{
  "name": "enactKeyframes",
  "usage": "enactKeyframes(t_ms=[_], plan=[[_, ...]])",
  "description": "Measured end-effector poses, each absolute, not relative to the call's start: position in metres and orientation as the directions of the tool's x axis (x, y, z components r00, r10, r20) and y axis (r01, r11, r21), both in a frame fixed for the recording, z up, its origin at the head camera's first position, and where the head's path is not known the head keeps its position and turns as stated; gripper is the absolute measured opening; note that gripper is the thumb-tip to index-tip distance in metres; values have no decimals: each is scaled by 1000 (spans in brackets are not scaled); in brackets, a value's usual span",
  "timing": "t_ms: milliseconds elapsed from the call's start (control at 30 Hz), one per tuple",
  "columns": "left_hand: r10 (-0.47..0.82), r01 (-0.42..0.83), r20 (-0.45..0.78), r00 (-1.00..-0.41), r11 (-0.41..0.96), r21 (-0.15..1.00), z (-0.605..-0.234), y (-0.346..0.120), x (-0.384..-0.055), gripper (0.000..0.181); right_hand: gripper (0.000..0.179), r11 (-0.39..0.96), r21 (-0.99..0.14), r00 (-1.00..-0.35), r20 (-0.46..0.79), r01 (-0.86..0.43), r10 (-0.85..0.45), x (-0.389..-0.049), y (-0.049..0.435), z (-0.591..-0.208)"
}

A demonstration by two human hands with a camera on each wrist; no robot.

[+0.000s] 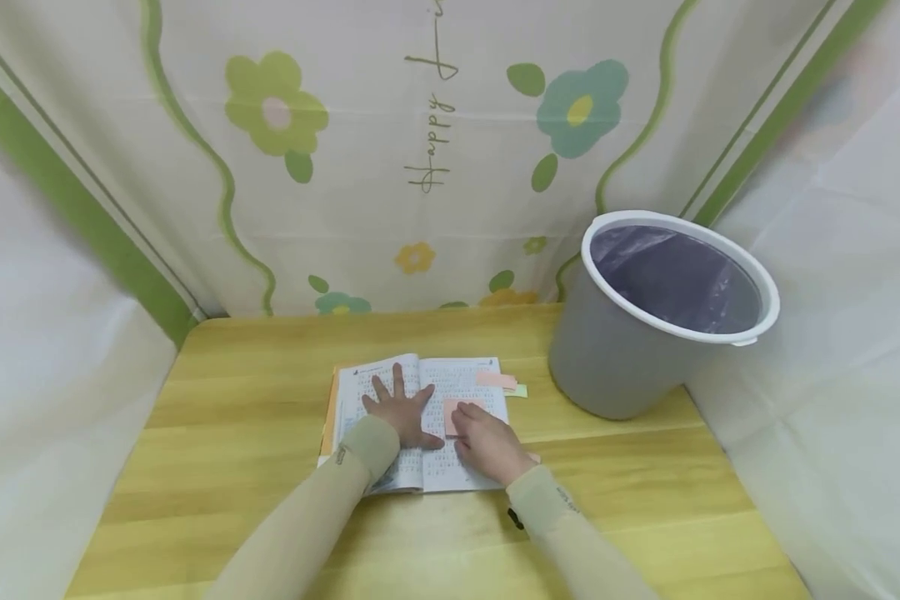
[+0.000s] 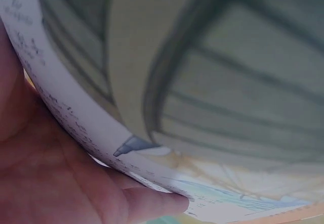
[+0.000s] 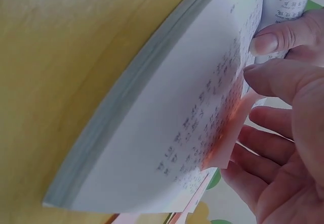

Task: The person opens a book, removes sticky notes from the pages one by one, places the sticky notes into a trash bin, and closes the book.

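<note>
An open book [image 1: 461, 375] with printed pages lies on the table. Across its left page and the gutter my left hand [image 1: 401, 412] is spread flat, fingers apart, pressing the paper down. A pink sticky note [image 1: 451, 419] is on the right page. My right hand [image 1: 489, 442] rests over that note, its fingertips touching it. In the right wrist view the note [image 3: 230, 140] stands slightly off the page along one edge, against the extended fingers. A curved page with a grey-green picture [image 2: 243, 92] fills much of the left wrist view.
Pink sticky tabs [image 1: 497, 381] and a green tab [image 1: 521, 390] stick out at the book's upper right edge. A grey bin [image 1: 615, 367] with a white rim and dark liner stands at the table's back right. A flowered curtain [image 1: 345, 208] hangs behind the wooden table [image 1: 255, 400].
</note>
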State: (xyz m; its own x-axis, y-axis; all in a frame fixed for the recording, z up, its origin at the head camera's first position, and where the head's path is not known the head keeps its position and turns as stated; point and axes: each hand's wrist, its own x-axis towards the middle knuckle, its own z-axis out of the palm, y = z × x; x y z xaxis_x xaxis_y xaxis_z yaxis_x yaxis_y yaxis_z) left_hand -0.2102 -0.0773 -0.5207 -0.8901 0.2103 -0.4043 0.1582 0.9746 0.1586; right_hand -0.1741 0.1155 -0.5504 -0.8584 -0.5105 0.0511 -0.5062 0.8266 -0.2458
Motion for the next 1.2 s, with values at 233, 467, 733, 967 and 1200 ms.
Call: enactKeyframes(t_ms=[233,467,733,967,1200], plan=[[205,147,-410,-889,975,168,-520,-78,-212,106,45,823,-254,-857,54,-508,-513,-178,114,-556],[193,139,-415,-889,978,157,-528,-78,-218,109,43,826,-261,-863,65,-500,-502,-180,113,-556],[195,139,-414,-889,977,160,-530,-77,-219,109,33,814,-272,-857,107,-513,-504,-181,111,-557],[194,144,-416,-889,978,148,-523,-77,-215,108,27,809,-278,-856,154,-517,-494,-181,110,-554],[198,152,-424,-884,978,139,-526,-78,-216,109,15,792,-301,-848,198,-531,-492,-182,111,-557]])
